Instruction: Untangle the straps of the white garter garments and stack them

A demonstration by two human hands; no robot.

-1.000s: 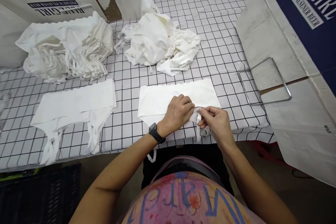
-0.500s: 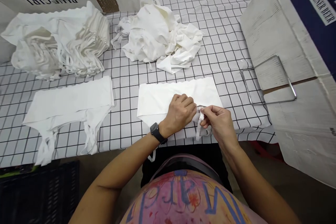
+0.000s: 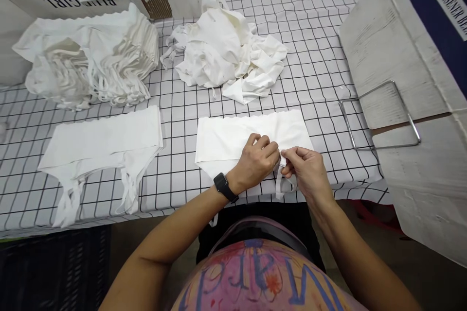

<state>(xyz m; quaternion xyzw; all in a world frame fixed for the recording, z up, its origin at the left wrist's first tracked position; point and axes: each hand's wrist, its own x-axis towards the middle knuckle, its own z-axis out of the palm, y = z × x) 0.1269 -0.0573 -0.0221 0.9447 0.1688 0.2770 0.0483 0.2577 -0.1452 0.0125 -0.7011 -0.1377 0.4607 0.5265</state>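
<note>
A white strappy top [image 3: 233,138] lies flat in front of me, its scalloped edge away from me and its straps towards the table edge. My right hand [image 3: 310,170] pinches a white shoulder strap [image 3: 279,182] near a small slider, and the strap loops below the fingers. Right beside it, my left hand [image 3: 257,163], with a black watch on the wrist, is curled closed on the top where the strap begins. Its fingertips are mostly hidden. Another strap hangs over the table edge below my left wrist.
Left of me lie similar white tops [image 3: 105,138], laid flat. Behind them stands a thick folded stack [image 3: 91,58]. A crumpled white heap [image 3: 229,48] sits at the back middle. Cardboard boxes [image 3: 394,53] flank the checked table [image 3: 314,58], and a metal wire frame [image 3: 388,146] is at right.
The view has shifted slightly. My left hand has moved closer to the right fingertips, its fingers a little less tightly curled. My right hand keeps its pinch on the strap.
</note>
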